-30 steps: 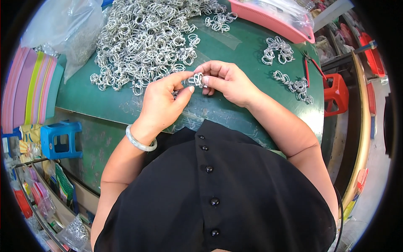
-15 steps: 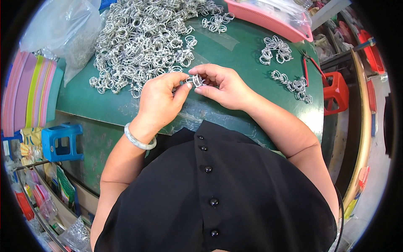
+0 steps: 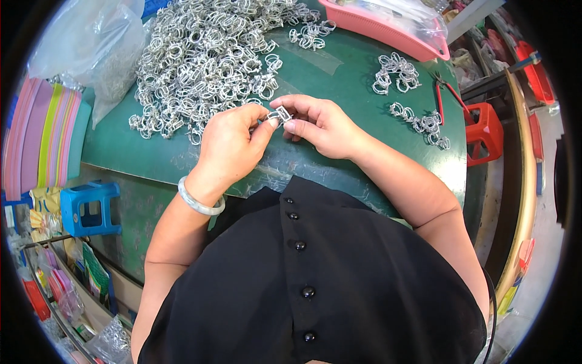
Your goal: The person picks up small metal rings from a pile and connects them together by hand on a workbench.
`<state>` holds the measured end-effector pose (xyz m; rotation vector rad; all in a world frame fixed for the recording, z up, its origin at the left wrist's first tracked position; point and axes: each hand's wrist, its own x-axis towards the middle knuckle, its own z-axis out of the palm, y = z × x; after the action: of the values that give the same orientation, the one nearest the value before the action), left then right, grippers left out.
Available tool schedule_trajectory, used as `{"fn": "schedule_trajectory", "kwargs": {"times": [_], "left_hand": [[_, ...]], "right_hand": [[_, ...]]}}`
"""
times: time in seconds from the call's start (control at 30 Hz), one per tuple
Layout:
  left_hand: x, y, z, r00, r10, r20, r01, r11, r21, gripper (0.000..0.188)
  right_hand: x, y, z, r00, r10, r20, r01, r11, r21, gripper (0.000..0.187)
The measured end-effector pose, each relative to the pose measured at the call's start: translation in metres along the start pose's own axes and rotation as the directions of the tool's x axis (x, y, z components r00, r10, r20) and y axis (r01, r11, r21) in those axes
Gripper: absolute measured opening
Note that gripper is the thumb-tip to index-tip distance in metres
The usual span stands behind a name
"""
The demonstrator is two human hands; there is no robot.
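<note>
A small silvery metal ring-shaped piece (image 3: 282, 114) with a rectangular frame on it is held between my two hands, just above the near part of the green table. My left hand (image 3: 233, 139), with a pale bangle on its wrist, pinches the piece's left side between thumb and fingertips. On the other side, the thumb and fingers of my right hand (image 3: 324, 127) close on the piece's right edge. A large heap of similar silvery pieces (image 3: 200, 60) lies just beyond my left hand.
The green table (image 3: 339, 79) also bears small clusters of pieces (image 3: 397, 73) and red-handled pliers (image 3: 445, 97) at the right. A pink basket (image 3: 388, 30) stands at the back, plastic bags (image 3: 91, 42) at the far left. Blue (image 3: 91, 206) and red stools (image 3: 483, 133) flank the table.
The metal piece has turned between my fingers, so its rectangular frame now faces up. My right fingers have shifted slightly around it; the left hand keeps its pinch.
</note>
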<state>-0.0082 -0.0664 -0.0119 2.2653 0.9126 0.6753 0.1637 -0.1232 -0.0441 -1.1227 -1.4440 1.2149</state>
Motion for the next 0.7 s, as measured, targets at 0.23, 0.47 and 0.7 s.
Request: {"fn": "schedule_trajectory", "kwargs": {"times": [0.23, 0.47, 0.7], "left_hand": [[0.004, -0.004, -0.003, 0.987, -0.101, 0.128, 0.110, 0.992, -0.066, 0.013], [0.010, 0.000, -0.008, 0.965, -0.132, 0.225, 0.149, 0.987, -0.058, 0.012], [0.017, -0.011, -0.009, 0.925, -0.189, 0.329, 0.266, 0.942, -0.205, 0.011]], "right_hand": [[0.001, 0.000, -0.002, 0.997, -0.077, -0.007, 0.075, 0.986, -0.147, 0.030], [0.003, -0.003, -0.005, 0.996, 0.085, 0.027, -0.089, 0.968, 0.236, 0.029], [0.006, -0.004, -0.010, 0.977, -0.212, -0.002, 0.197, 0.910, -0.364, 0.027]]}}
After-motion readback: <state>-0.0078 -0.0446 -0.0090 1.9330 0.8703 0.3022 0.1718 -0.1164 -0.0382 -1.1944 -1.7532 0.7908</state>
